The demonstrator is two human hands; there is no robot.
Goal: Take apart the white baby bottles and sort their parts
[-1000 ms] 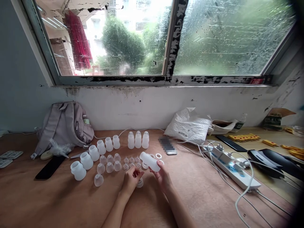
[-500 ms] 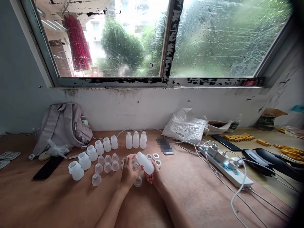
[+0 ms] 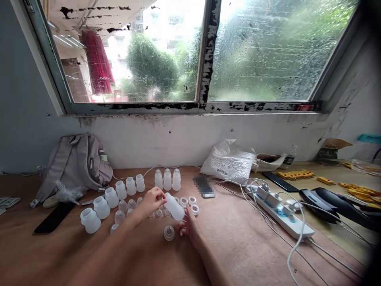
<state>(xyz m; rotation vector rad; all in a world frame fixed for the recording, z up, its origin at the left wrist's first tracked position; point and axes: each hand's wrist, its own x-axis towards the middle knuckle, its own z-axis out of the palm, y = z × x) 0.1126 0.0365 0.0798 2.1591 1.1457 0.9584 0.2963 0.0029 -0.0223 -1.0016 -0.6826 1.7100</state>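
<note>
A frosted white baby bottle [image 3: 175, 207] is tilted above the table, its neck toward the upper left. My left hand [image 3: 152, 201] pinches it near the neck. Close to the base is my right hand [image 3: 188, 226], thumb and fingers apart; whether it still touches the bottle is hard to tell. Just below the bottle lies a clear nipple in a ring [image 3: 169, 233]. White collar rings [image 3: 194, 209] lie right of the bottle, others partly behind it. Three assembled bottles [image 3: 167, 180] stand farther back. My left arm partly hides several clear domed caps [image 3: 119, 217].
Open frosted bottles [image 3: 101, 207] stand in a slanting row at left, beside a black phone [image 3: 55, 217] and a grey backpack [image 3: 79, 163]. At right lie a power strip [image 3: 282, 212] with loose white cables and a silver pouch [image 3: 228, 163].
My left hand has moved up to the bottle's neck. My right hand has opened from around the base. The view has shifted slightly, and my left forearm now covers some caps.
</note>
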